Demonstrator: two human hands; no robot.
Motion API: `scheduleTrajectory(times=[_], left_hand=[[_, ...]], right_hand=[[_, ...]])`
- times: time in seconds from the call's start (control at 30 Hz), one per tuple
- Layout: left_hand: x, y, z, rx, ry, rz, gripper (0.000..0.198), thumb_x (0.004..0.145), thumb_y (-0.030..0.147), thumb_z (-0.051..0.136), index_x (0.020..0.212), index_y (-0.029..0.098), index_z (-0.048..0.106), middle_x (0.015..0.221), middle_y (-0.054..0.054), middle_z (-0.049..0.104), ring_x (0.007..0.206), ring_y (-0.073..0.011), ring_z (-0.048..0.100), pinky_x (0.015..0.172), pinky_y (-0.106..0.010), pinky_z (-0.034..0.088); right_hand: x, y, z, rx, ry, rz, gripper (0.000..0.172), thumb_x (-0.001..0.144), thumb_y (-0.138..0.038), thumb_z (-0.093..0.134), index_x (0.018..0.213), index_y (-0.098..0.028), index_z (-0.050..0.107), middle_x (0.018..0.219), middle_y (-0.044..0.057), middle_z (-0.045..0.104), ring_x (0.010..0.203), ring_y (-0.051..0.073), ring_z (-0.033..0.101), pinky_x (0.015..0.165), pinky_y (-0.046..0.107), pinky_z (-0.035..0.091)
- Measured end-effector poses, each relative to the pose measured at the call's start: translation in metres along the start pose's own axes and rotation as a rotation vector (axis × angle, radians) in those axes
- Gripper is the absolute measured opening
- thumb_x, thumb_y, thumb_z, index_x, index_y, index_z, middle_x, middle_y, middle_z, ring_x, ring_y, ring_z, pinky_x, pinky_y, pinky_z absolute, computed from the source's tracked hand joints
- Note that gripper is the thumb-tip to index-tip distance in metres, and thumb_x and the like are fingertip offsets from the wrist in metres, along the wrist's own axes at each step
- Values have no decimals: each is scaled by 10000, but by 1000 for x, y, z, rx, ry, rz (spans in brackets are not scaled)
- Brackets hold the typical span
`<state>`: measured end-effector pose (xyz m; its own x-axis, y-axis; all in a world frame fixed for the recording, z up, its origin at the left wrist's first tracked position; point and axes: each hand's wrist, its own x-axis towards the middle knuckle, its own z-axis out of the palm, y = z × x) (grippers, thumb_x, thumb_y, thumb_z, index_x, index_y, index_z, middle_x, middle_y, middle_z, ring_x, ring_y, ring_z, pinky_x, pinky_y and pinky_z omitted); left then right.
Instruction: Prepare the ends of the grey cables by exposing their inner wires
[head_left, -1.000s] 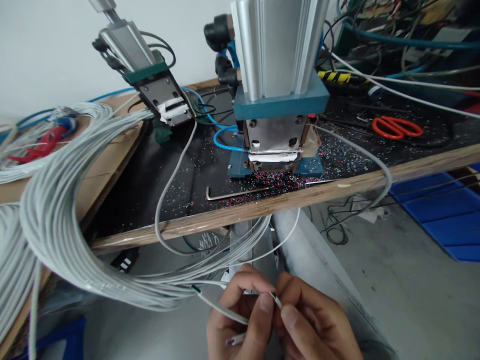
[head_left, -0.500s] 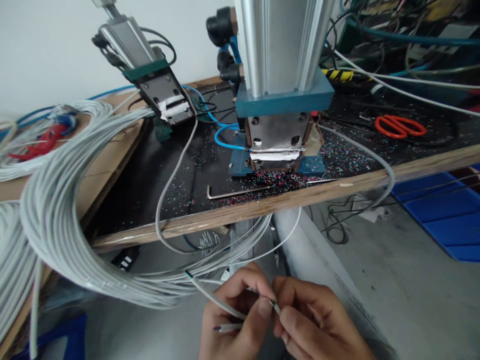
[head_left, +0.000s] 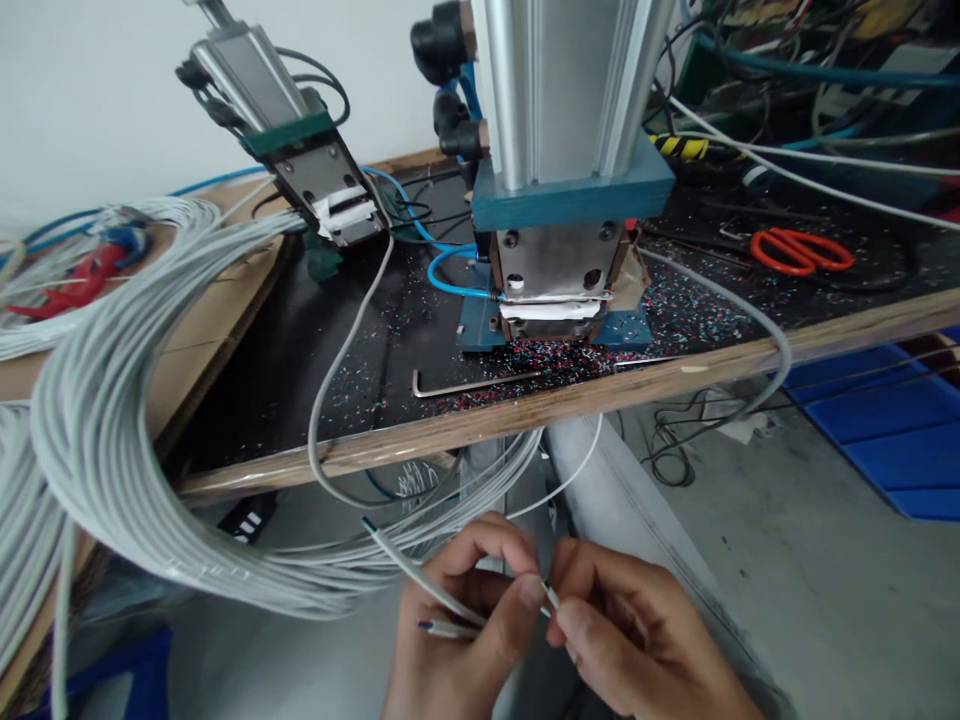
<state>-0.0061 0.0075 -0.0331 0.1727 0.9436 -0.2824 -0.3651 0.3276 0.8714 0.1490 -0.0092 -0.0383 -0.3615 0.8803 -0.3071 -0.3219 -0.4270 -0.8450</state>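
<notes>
My left hand (head_left: 480, 610) is closed around grey-white cables. One cable (head_left: 420, 575) sticks out up and left with a dark green tip, and a shorter cable end (head_left: 448, 629) with dark purple wire shows below it. Between my two hands is a small cable end (head_left: 550, 595) with dark green at its tip. My right hand (head_left: 630, 620) pinches this end between thumb and forefinger, and the left fingertips touch its tip. Both hands are below the bench edge, in front of a large coil of grey cable (head_left: 97, 420).
A pneumatic press (head_left: 559, 265) stands on the black bench, with colourful scraps around its base. A second press (head_left: 322, 180) is behind to the left. A hex key (head_left: 472, 386) lies near the wooden edge (head_left: 420, 435). Orange-handled scissors (head_left: 802, 251) and a blue bin (head_left: 885, 420) are to the right.
My left hand has shifted slightly left, and the projecting cable tips have moved left and up with it. The small cable end between my fingertips is a little more exposed.
</notes>
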Motion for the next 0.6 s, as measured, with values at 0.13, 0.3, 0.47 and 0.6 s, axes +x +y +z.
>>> scheduleTrajectory(times=[0.13, 0.3, 0.47, 0.6], left_hand=[[-4, 2, 0, 95, 45, 47, 97, 911, 304, 807, 835, 249, 781, 802, 19, 620, 653, -94, 640, 602, -147, 501], [-7, 4, 3, 251, 74, 147, 79, 909, 319, 795, 844, 277, 813, 781, 1, 626, 680, -119, 602, 607, -172, 470], [-9, 7, 8, 290, 122, 209, 88, 873, 343, 819, 815, 278, 818, 761, -12, 638, 682, -135, 577, 601, -183, 458], [-10, 5, 6, 333, 97, 209, 57, 877, 305, 816, 824, 295, 798, 761, -7, 644, 639, -126, 588, 551, -170, 462]], right_hand=[[0, 4, 8, -84, 119, -164, 460, 991, -587, 619, 743, -210, 532, 696, -51, 427, 608, 93, 349, 564, 284, 244], [-1, 16, 15, -206, 270, -316, 381, 1036, -475, 590, 756, -219, 552, 711, -50, 463, 610, 96, 377, 552, 281, 259], [-1, 28, 20, -317, 382, -461, 338, 1064, -402, 552, 772, -234, 528, 706, -57, 462, 584, 92, 370, 533, 279, 247], [-2, 29, 24, -429, 461, -530, 267, 1055, -321, 564, 799, -245, 551, 711, -45, 477, 574, 97, 387, 511, 271, 247]])
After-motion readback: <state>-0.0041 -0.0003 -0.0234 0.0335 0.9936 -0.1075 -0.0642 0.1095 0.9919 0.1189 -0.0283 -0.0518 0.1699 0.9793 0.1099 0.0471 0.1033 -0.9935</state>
